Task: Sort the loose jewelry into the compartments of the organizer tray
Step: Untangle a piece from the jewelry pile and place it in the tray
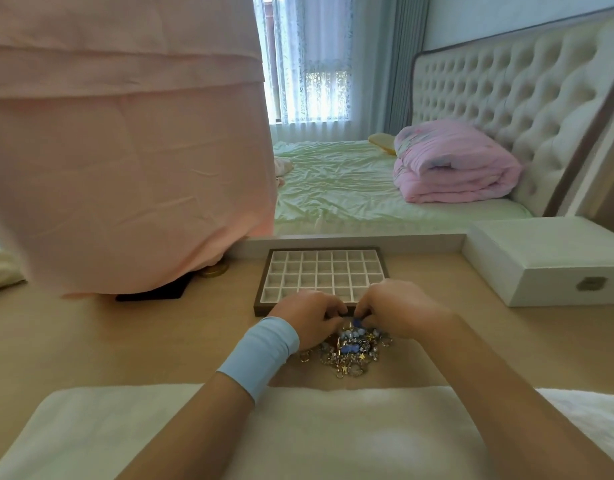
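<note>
A brown-framed organizer tray [264, 271] with a grid of white compartments lies on the wooden tabletop; the visible compartments look empty. Just in front of it sits a tangled pile of loose jewelry [347, 355], gold and silver pieces with blue beads. My left hand [309, 317], with a light blue wristband, and my right hand [395, 306] hover side by side over the far edge of the pile, fingers curled down. A small blue piece [357, 322] sits between the fingertips of both hands. My hands hide the tray's front edge.
A white box with a metal clasp [541, 268] stands to the right of the tray. A pink draped cloth [125, 150] hangs at the left over a dark object [153, 292] and a gold lid [213, 270]. White fabric [333, 427] covers the near edge.
</note>
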A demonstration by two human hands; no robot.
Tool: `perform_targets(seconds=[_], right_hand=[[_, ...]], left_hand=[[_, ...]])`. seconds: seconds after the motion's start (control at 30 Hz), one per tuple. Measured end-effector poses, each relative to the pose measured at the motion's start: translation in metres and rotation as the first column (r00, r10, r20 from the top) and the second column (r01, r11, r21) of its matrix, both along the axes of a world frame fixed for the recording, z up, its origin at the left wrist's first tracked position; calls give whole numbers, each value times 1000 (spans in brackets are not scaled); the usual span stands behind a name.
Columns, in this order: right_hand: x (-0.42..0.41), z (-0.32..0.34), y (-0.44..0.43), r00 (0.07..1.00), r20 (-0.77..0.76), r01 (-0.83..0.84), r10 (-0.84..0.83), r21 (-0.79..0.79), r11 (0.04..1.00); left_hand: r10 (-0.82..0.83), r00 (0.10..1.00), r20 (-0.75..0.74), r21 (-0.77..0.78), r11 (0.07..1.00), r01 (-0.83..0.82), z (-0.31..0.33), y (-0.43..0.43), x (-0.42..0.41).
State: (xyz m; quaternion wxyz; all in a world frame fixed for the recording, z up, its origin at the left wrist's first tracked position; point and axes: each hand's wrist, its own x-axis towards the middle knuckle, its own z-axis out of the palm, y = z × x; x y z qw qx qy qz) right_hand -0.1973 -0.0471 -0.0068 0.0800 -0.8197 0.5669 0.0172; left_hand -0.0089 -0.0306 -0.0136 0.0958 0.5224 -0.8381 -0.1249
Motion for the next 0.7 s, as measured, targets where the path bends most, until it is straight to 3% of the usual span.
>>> perform_targets(seconds=[0.17,0.27,0.37,0.43,0.57,0.7], right_hand=[[2,0,-1,999,51,-14,15,-13,1000],[4,8,-2,968,250,-7,6,2,1000],[10,19,0,814,578,0,-47,82,997],[17,27,1,710,699,-4,-84,123,992],[33,39,-5,580,806,-14,-120,157,987],[55,44,-17,571,807,-21,-148,195,981]], left_hand=[[-27,993,-119,22,999,30,-8,-1,7],[13,954,-301,100,995,18,-3,-5,16],[54,878,-475,137,990,13,5,-10,26],[81,819,-568,179,984,26,11,-12,33],[132,718,-683,260,963,70,21,-15,48],[200,649,-734,274,962,14,26,-22,68]])
